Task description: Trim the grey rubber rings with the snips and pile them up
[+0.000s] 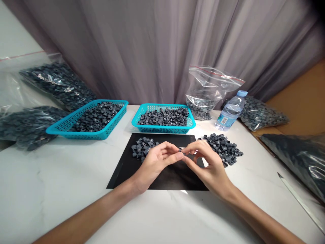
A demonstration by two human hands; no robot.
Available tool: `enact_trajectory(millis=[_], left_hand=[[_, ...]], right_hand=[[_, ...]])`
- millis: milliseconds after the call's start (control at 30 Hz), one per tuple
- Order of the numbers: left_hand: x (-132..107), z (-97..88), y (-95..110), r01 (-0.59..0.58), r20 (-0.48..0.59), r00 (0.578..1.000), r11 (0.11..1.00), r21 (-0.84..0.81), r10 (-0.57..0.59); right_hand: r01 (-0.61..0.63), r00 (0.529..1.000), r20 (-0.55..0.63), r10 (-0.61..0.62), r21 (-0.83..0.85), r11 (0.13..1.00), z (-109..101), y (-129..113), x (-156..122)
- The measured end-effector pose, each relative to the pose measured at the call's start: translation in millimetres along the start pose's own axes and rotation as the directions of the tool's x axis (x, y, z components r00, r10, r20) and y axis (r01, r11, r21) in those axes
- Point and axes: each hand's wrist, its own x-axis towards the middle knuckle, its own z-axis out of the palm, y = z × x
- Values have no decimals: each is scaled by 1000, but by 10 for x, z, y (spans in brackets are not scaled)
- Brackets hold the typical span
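Above the black mat [167,179], my left hand [158,157] and my right hand [207,159] meet fingertip to fingertip. Pinched between them is a small dark grey plastic ring [180,150], mostly covered by the fingers. Both thumbs and forefingers are closed on it. A pile of similar grey rings [142,147] lies on the mat just beyond my left hand. Another heap of grey rings [224,147] spreads on the white table behind and right of my right hand, partly hidden by it.
Two turquoise baskets, left [88,135] and middle [162,129], hold many grey pieces. A zip bag [200,105] and a water bottle [231,112] stand at the back right. Filled bags [63,81] lean at left, others [264,113] at right. A pointed strip [299,200] lies right.
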Motion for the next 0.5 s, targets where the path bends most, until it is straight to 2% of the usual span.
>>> enact_trajectory(millis=[500], left_hand=[[23, -43, -53, -16, 39, 999, 999, 48, 14]], right_hand=[[-46, 999, -22, 45, -18, 999, 10, 19, -3]])
